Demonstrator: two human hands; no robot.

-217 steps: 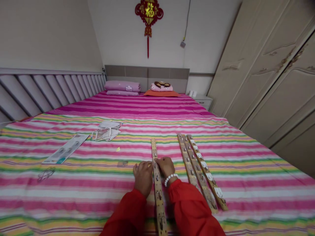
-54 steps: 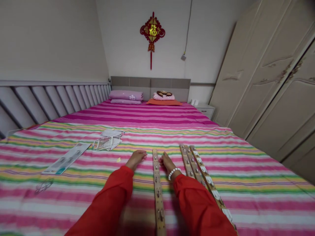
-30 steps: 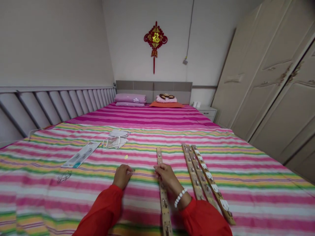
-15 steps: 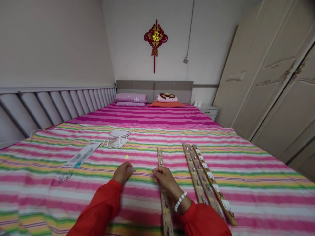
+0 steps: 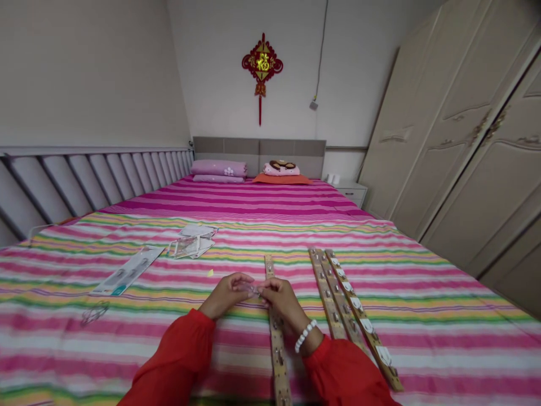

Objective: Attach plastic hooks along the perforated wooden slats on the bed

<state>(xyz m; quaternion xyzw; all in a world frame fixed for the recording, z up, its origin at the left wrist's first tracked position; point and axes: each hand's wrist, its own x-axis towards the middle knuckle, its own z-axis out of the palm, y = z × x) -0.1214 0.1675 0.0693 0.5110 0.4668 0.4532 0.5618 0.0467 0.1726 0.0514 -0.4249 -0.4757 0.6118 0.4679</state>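
My left hand (image 5: 230, 293) is closed in a pinch on a small clear piece (image 5: 250, 288) with a shiny spot at its end; its exact kind is too small to make out. At that end, the closed fingertips of my right hand (image 5: 279, 296) meet the piece. Under the right hand lies a narrow wooden strip (image 5: 278, 349) with small metal clips along it, its middle partly hidden. To the right are two similar strips with clips (image 5: 327, 293) (image 5: 347, 310), and a third strip (image 5: 391, 375) carrying white cards (image 5: 367, 325).
A long clear-and-white package (image 5: 129, 272) with metal pieces lies left on the striped bedsheet (image 5: 169, 349). Beyond it is a pile of white cards and packets (image 5: 194, 241). A tangle of thin wire-like loops (image 5: 95, 312) and a yellow scrap (image 5: 210, 273) lie nearby.
My hands have come together over the strip; the left moved right with the clear piece, and the right fingertips now meet it. The view has shifted slightly.
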